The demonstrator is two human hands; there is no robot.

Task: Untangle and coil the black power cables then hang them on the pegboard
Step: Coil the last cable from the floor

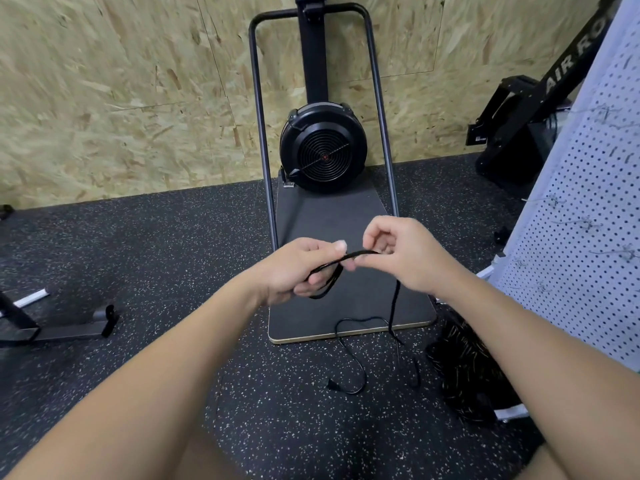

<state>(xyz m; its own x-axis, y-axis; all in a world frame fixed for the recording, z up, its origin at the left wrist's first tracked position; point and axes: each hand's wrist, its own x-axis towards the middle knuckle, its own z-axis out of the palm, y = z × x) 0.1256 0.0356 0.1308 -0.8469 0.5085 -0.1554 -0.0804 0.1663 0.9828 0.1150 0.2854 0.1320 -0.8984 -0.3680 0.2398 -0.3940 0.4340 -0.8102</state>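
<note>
A thin black power cable (349,351) runs between both my hands at the middle of the head view. My left hand (298,268) grips a small loop of it, thumb on top. Just to the right, my right hand (401,254) pinches the same cable. From there the cable hangs down to the speckled floor, where it curls and ends in a plug (333,384). The white pegboard (581,216) stands at the right edge, with several wire hooks on it.
A black fan machine (323,147) on a dark board (346,327) stands against the chipboard wall straight ahead. A dark patterned bundle (464,372) lies on the floor by the pegboard's foot. Black equipment frames sit at far left and upper right.
</note>
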